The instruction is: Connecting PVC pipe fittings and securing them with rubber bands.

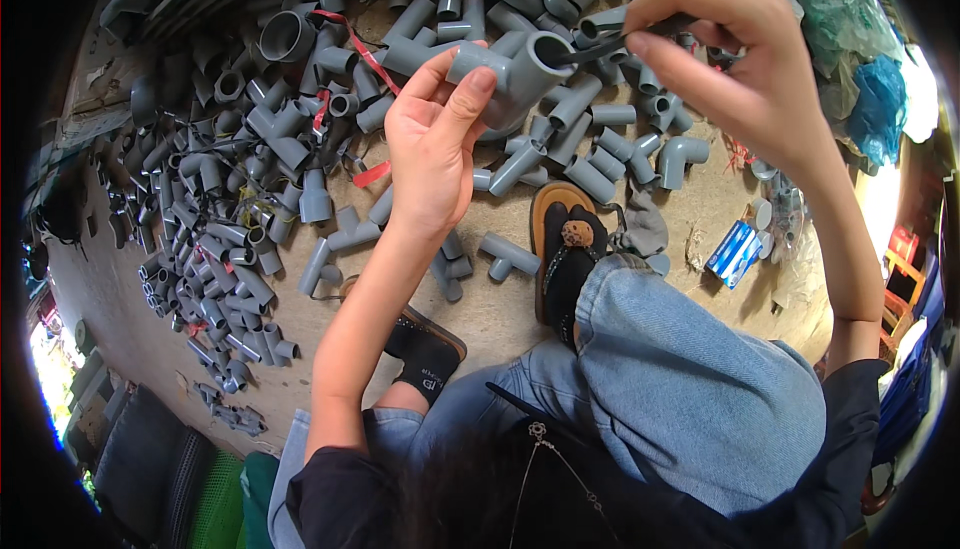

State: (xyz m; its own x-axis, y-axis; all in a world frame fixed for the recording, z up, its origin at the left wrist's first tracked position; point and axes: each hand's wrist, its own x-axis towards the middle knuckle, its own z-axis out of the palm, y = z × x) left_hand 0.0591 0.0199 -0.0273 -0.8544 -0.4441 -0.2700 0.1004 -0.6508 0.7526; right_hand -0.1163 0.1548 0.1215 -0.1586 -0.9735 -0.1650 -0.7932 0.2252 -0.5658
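My left hand (432, 139) grips a grey plastic pipe tee fitting (515, 74), held up with one open socket facing my right hand. My right hand (735, 54) pinches a thin dark tool (610, 41) whose tip reaches into that socket's rim. Both hands are raised above the floor, over a spread of loose grey fittings.
Several grey pipe elbows, tees and couplings (230, 239) cover the concrete floor to the left and ahead. Red strap pieces (355, 44) lie among them. A blue and white packet (735, 251) lies at the right, with green and blue plastic bags (860, 59) beyond. My sandalled feet (568, 259) rest below.
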